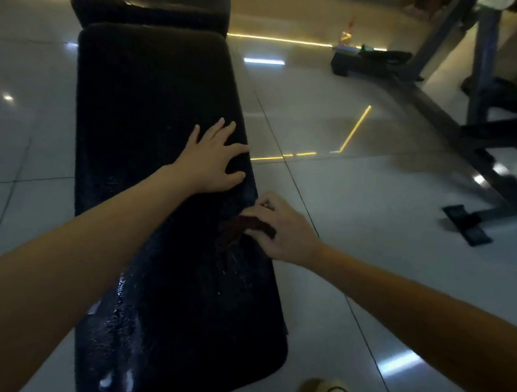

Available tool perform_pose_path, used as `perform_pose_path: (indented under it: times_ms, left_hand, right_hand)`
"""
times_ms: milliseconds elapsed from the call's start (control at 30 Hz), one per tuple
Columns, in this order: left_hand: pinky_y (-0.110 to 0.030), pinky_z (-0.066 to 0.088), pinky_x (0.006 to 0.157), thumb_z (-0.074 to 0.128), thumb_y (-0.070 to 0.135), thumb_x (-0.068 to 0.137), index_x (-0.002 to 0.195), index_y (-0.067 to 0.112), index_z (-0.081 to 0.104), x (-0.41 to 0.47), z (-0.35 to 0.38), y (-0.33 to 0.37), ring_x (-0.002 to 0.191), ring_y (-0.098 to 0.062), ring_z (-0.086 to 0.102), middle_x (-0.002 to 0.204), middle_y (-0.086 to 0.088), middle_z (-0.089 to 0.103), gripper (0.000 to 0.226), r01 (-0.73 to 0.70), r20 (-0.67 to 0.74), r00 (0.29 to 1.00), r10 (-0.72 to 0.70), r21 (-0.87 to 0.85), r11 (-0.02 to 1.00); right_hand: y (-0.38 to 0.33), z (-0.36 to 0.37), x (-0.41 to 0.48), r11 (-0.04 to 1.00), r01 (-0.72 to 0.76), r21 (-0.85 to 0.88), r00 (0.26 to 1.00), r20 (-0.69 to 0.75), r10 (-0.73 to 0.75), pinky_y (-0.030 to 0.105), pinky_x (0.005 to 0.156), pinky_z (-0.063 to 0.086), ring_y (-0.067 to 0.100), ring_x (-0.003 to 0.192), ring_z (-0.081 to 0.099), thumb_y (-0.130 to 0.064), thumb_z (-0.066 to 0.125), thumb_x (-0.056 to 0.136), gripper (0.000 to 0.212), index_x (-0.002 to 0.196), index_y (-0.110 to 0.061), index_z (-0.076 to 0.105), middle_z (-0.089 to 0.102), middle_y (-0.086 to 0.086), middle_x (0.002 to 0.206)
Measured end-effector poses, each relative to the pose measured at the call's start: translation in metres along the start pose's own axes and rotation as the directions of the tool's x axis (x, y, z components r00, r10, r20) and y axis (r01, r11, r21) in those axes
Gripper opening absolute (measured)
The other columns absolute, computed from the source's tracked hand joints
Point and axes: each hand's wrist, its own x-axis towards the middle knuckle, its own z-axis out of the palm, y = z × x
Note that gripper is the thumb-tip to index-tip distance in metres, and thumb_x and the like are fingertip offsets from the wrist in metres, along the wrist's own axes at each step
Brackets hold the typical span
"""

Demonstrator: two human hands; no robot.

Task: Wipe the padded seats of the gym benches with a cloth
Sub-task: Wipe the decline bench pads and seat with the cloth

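our left hand (215,155) lies flat, fingers spread, on the padded surface (141,94); beside it our right hand (282,228) pinches a cloth (233,228), likely soft, limp, light: best bunched up.

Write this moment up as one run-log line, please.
left hand: flat on long black padded bench seat | right hand: grips dark brown cloth at seat's right edge | stage: wiping seat
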Motion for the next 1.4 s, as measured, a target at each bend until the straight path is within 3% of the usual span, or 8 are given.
perform_pose_path:
  times_ms: [133,267,533,667,900,1000,1133,1400]
  left_hand:
    - [-0.05,-0.003,0.119,0.044,0.037,0.1,0.147,0.036,0.039,0.009,-0.001,0.004,0.151,-0.02,-0.004,0.164,-0.005,0.009,0.047,-0.203,0.076,0.977,0.198,0.061,0.977]
    - [-0.056,0.003,0.118,0.043,0.035,0.099,0.138,0.033,0.05,0.011,-0.001,0.005,0.151,-0.024,0.005,0.159,-0.004,0.026,0.04,-0.273,0.075,0.961,0.265,0.111,0.956]
    - [-0.067,0.0,0.114,0.035,0.027,0.102,0.14,0.029,0.045,-0.009,0.012,0.01,0.151,-0.028,0.0,0.158,0.001,0.024,0.039,-0.225,0.051,0.974,0.222,0.076,0.971]
    - [-0.068,-0.002,0.113,0.035,0.028,0.103,0.142,0.031,0.044,-0.01,0.013,0.005,0.151,-0.029,-0.001,0.159,0.001,0.022,0.04,-0.249,0.038,0.968,0.247,0.042,0.968]
    - [-0.059,0.003,0.119,0.035,0.041,0.102,0.153,0.034,0.028,-0.055,0.004,-0.003,0.151,-0.024,0.0,0.164,0.0,0.01,0.052,-0.263,0.132,0.958,0.254,0.054,0.963]
    - [-0.049,0.009,0.122,0.031,0.033,0.104,0.156,0.027,0.02,-0.079,0.012,-0.007,0.151,-0.023,0.004,0.164,-0.002,0.01,0.053,-0.235,0.085,0.97,0.229,0.064,0.97]
    - [-0.04,0.011,0.123,0.035,0.027,0.103,0.157,0.02,0.013,-0.096,0.022,-0.01,0.151,-0.021,0.004,0.165,-0.003,0.007,0.059,-0.182,0.064,0.982,0.177,0.071,0.981]
    - [-0.053,0.005,0.12,0.039,0.026,0.105,0.155,0.038,0.012,-0.096,0.016,0.0,0.151,-0.027,-0.01,0.165,-0.001,-0.007,0.059,-0.076,0.168,0.984,0.056,0.111,0.991]
  right_hand:
    - [-0.007,0.004,0.014,0.996,-0.093,-0.01,0.993,-0.074,0.092,0.02,0.067,0.041,0.01,0.082,0.047,-0.03,0.063,0.09,0.036,0.118,-0.007,0.066,0.053,0.011,0.105]
    - [-0.012,0.011,0.017,0.978,-0.211,-0.004,0.962,-0.177,0.207,0.025,0.071,0.046,0.01,0.085,0.047,-0.03,0.063,0.091,0.036,0.118,-0.007,0.065,0.052,0.01,0.106]
    - [-0.025,0.008,0.021,0.963,-0.244,-0.114,0.967,-0.103,0.233,0.035,0.062,0.052,0.017,0.078,0.049,-0.034,0.055,0.092,0.038,0.119,-0.008,0.062,0.051,0.014,0.106]
    - [-0.027,0.009,0.022,0.953,-0.252,-0.168,0.967,-0.073,0.243,0.029,0.068,0.049,0.016,0.084,0.045,-0.021,0.06,0.092,0.034,0.122,-0.004,0.058,0.047,0.016,0.109]
    - [-0.033,0.005,0.022,0.938,-0.286,-0.194,0.957,-0.017,0.288,0.041,0.076,0.054,0.026,0.087,0.051,-0.02,0.058,0.092,0.036,0.124,-0.004,0.054,0.046,0.016,0.109]
    - [-0.031,0.01,0.02,0.938,-0.297,-0.181,0.955,-0.048,0.294,0.036,0.083,0.051,0.028,0.092,0.053,-0.028,0.053,0.092,0.038,0.12,-0.004,0.057,0.047,0.018,0.109]
    - [-0.034,0.016,0.015,0.933,-0.336,-0.132,0.939,-0.122,0.321,0.03,0.087,0.045,0.023,0.097,0.05,-0.017,0.063,0.091,0.031,0.119,-0.007,0.06,0.047,0.013,0.109]
    - [-0.063,0.026,-0.09,0.968,-0.219,-0.125,0.971,-0.123,0.204,0.011,0.087,0.032,0.02,0.096,0.044,-0.029,0.057,0.089,0.024,0.111,-0.021,0.055,0.045,0.006,0.107]
